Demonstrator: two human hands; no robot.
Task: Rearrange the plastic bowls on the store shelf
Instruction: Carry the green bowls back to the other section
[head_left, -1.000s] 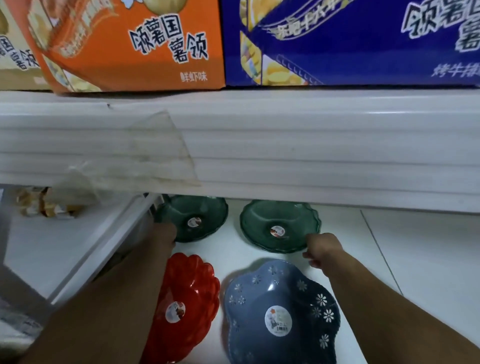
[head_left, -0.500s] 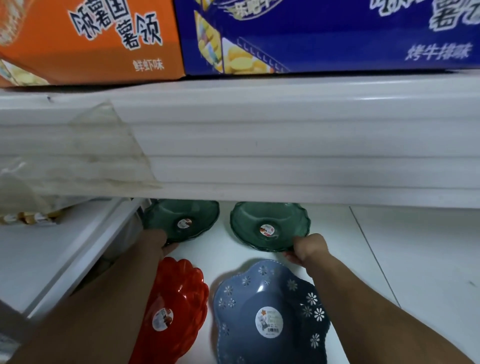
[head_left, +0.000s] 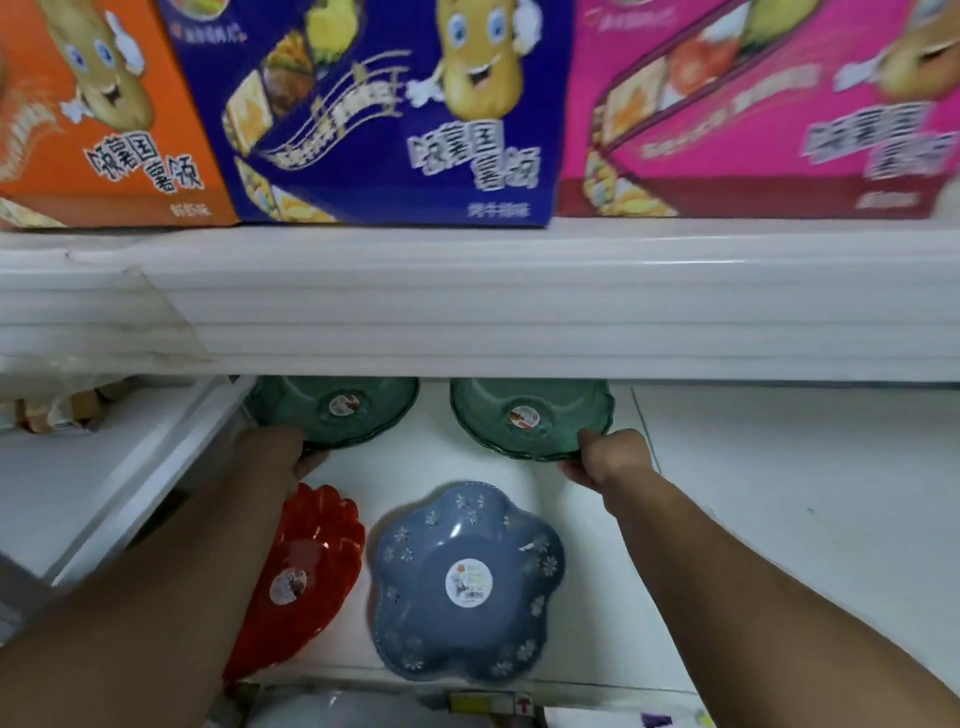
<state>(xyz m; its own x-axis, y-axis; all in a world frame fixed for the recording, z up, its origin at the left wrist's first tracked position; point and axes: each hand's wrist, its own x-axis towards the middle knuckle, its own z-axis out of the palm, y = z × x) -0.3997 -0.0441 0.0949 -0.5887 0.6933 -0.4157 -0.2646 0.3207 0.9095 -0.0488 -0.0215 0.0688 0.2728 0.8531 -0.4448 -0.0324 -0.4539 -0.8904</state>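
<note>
Two dark green bowls sit at the back of the white lower shelf (head_left: 753, 519), partly hidden under the shelf above. My left hand (head_left: 280, 454) grips the near rim of the left green bowl (head_left: 332, 415). The near right rim of the right green bowl (head_left: 524, 415) is pinched by my right hand (head_left: 608, 457). In front lie a red scalloped bowl (head_left: 306, 566), partly covered by my left forearm, and a blue flower-shaped bowl (head_left: 467, 582) with a round sticker.
The thick white edge of the upper shelf (head_left: 519, 301) overhangs the bowls. On it stand an orange box (head_left: 104, 130), a blue box (head_left: 389, 114) and a pink box (head_left: 753, 114). A side shelf with small packets (head_left: 57, 410) lies at the left.
The view has tilted up, showing more of the boxes above. Both hands have closed on the near rims of the green bowls, the right hand shifting slightly along its bowl's edge.
</note>
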